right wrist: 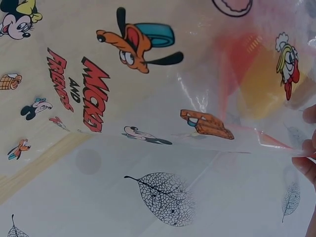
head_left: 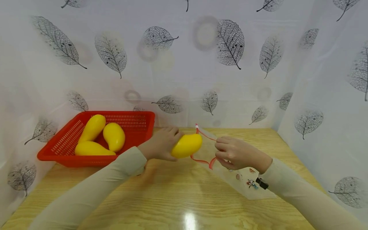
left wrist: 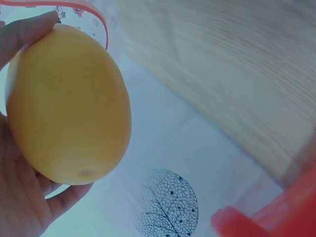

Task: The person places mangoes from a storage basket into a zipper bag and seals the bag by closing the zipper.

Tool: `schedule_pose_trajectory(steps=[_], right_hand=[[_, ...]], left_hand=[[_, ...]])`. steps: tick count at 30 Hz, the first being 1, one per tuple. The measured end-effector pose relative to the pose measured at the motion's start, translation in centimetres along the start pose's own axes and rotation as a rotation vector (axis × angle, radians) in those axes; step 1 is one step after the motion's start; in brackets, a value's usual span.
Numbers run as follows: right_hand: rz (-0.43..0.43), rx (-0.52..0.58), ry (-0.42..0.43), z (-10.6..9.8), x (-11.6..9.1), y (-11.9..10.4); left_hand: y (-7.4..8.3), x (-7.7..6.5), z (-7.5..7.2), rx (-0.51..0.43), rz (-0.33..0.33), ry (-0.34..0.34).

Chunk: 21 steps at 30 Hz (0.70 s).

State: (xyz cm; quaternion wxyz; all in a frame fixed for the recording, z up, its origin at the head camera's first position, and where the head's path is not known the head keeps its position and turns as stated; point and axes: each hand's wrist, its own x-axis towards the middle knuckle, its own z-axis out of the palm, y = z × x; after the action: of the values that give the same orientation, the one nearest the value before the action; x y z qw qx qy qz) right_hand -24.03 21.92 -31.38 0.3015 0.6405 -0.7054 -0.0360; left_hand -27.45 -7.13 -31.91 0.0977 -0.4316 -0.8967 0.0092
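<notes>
My left hand (head_left: 162, 143) grips a smooth yellow mango (head_left: 187, 146), its fingers and thumb curled round it. In the left wrist view the mango (left wrist: 69, 106) fills much of the picture, with the thumb along its top. Just right of it in the head view, my right hand (head_left: 237, 153) pinches the red-trimmed edge of a clear plastic bag (head_left: 244, 185) printed with cartoon figures. The bag's mouth spreads open toward the mango. Through the plastic (right wrist: 163, 98) in the right wrist view, the yellow fruit shows blurred.
A red perforated plastic basket (head_left: 123, 117) stands at the left with three yellow mangoes (head_left: 114, 137) in it. Beneath everything is a light wood table (head_left: 172, 198). A white leaf-patterned curtain (head_left: 184, 80) encloses the back and both sides.
</notes>
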Motion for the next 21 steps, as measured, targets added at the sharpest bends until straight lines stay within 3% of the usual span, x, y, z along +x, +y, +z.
schedule_pose_trajectory(steps=[14,21], right_hand=[[0.007,0.003,-0.020,0.0,0.1,0.0],[0.011,-0.001,-0.022,0.0,0.2,0.1]], left_hand=[[0.8,0.9,0.3,0.001,-0.001,-0.058],[1.1,1.3,0.5,-0.019,0.008,-0.041]])
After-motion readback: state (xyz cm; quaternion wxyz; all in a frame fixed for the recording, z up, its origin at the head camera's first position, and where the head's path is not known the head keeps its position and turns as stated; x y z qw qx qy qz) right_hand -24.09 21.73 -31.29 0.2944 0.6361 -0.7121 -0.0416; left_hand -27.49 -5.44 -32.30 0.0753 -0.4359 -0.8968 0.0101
